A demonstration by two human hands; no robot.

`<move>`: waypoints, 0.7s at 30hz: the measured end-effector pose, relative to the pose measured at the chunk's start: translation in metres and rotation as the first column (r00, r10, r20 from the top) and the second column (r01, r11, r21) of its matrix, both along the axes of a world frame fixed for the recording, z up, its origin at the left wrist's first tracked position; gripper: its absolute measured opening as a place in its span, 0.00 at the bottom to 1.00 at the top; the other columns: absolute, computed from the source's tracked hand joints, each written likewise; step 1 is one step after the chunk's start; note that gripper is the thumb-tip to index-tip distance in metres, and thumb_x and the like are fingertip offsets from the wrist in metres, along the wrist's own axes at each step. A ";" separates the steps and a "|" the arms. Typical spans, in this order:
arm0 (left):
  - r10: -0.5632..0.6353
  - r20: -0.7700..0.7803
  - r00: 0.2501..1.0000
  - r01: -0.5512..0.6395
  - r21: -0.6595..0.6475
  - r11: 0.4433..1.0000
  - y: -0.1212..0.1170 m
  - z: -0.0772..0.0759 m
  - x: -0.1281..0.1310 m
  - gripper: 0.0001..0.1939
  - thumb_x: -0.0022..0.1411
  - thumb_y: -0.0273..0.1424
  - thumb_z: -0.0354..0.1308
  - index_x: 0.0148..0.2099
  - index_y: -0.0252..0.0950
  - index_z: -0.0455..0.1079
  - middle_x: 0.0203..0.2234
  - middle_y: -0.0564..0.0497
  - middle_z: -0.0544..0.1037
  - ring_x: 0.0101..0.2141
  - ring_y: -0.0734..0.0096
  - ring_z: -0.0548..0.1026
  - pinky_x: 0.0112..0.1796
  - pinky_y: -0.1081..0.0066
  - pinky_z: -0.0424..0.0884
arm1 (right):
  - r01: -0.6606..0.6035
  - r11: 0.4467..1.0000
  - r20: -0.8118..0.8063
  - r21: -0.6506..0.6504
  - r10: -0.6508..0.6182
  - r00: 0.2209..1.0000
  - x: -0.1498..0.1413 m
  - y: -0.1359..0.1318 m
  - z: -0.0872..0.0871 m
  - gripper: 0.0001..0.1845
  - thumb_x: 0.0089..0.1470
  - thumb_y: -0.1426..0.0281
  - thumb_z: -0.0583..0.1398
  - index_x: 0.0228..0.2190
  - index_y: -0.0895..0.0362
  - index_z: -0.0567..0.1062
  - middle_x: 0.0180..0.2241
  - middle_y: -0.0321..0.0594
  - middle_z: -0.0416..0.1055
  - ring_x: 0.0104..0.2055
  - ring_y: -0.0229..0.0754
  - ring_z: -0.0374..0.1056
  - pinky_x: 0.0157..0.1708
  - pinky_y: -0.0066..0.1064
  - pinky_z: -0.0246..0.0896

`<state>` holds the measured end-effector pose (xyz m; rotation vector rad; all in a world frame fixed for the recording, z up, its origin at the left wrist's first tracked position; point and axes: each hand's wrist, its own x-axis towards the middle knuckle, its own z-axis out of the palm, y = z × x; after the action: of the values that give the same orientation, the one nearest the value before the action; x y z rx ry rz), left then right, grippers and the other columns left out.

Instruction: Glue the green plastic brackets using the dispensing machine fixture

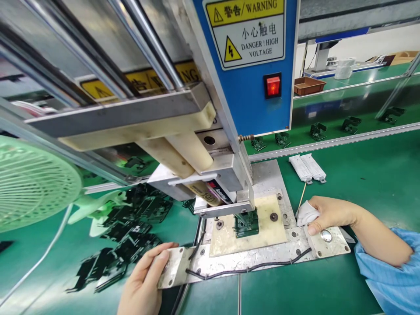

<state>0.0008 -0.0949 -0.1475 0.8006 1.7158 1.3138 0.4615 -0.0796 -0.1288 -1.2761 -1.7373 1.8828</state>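
My left hand (pixel 144 280) lies at the left end of the metal base plate (pixel 249 258), thumb on top of the left button plate (pixel 172 267), fingers curled round its edge. My right hand (pixel 328 213) rests at the right end, fingers closed on a white cloth (pixel 306 213), thumb beside the round silver button (pixel 326 235). A dark green part (pixel 246 223) sits on the beige fixture pad (pixel 272 227) under the press head (pixel 226 192).
The blue press column (pixel 256 78) carries a high-voltage warning label and a lit red switch (pixel 272 85). A pile of black parts (pixel 127 232) lies left, beside a green fan (pixel 29 183). Two white pieces (pixel 307 168) and a conveyor with parts (pixel 351 124) lie beyond.
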 end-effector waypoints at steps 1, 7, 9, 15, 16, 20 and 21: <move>-0.005 -0.003 1.000 0.005 0.000 1.000 0.000 -0.001 -0.001 0.32 0.30 0.54 0.77 0.36 0.39 0.80 0.38 0.49 0.81 0.32 0.71 0.72 0.26 0.86 0.71 | 0.002 1.000 -0.004 -0.003 -0.002 1.000 0.000 0.000 0.000 0.30 0.36 0.49 0.73 0.18 0.58 0.66 0.20 0.30 0.57 0.26 0.34 0.53 0.28 0.28 0.45; 0.005 0.002 1.000 -0.005 -0.003 1.000 0.000 0.001 0.001 0.32 0.30 0.54 0.77 0.35 0.39 0.80 0.38 0.49 0.81 0.32 0.71 0.72 0.26 0.85 0.71 | -0.005 1.000 -0.019 -0.001 0.005 1.000 0.001 0.001 -0.002 0.29 0.37 0.50 0.73 0.18 0.58 0.66 0.20 0.29 0.56 0.26 0.33 0.52 0.28 0.28 0.45; 0.009 0.003 1.000 -0.009 -0.001 1.000 0.000 0.002 0.002 0.32 0.29 0.53 0.77 0.35 0.39 0.79 0.38 0.49 0.81 0.32 0.71 0.72 0.26 0.85 0.71 | -0.006 1.000 -0.017 0.002 0.006 1.000 0.001 0.001 -0.003 0.29 0.37 0.50 0.73 0.18 0.58 0.67 0.20 0.29 0.56 0.26 0.33 0.52 0.28 0.28 0.45; 0.004 -0.007 1.000 -0.004 0.004 1.000 -0.001 0.002 0.002 0.30 0.33 0.53 0.76 0.35 0.39 0.79 0.38 0.49 0.81 0.32 0.71 0.72 0.26 0.86 0.71 | -0.010 1.000 -0.033 0.002 0.010 0.999 0.002 0.001 -0.004 0.29 0.38 0.51 0.73 0.18 0.59 0.67 0.20 0.29 0.56 0.26 0.33 0.52 0.28 0.27 0.46; 0.000 -0.010 1.000 0.001 0.006 1.000 -0.001 0.002 0.002 0.29 0.34 0.52 0.75 0.36 0.39 0.79 0.37 0.49 0.81 0.32 0.71 0.72 0.26 0.85 0.71 | -0.012 1.000 -0.035 0.003 0.012 0.999 0.002 0.001 -0.004 0.29 0.38 0.51 0.73 0.18 0.58 0.66 0.20 0.29 0.56 0.26 0.33 0.52 0.28 0.27 0.46; -0.026 -0.053 0.998 0.028 0.024 0.999 -0.001 0.000 0.000 0.25 0.40 0.51 0.73 0.36 0.39 0.78 0.38 0.48 0.81 0.30 0.70 0.74 0.25 0.82 0.72 | -0.013 1.000 -0.035 -0.001 0.013 0.999 0.002 0.000 -0.005 0.29 0.38 0.51 0.73 0.18 0.58 0.66 0.20 0.29 0.56 0.26 0.33 0.52 0.27 0.27 0.45; -0.033 -0.066 0.997 0.035 0.026 0.999 -0.001 -0.001 0.000 0.25 0.41 0.51 0.72 0.37 0.39 0.78 0.38 0.48 0.81 0.30 0.69 0.74 0.25 0.81 0.72 | -0.014 1.000 -0.034 -0.003 0.013 0.999 0.002 0.000 -0.005 0.29 0.37 0.51 0.73 0.18 0.58 0.66 0.20 0.29 0.57 0.26 0.33 0.52 0.27 0.27 0.45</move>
<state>0.0008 -0.0961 -0.1484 0.8940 1.7314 1.3036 0.4638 -0.0794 -0.1340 -1.2292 -1.7312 1.9038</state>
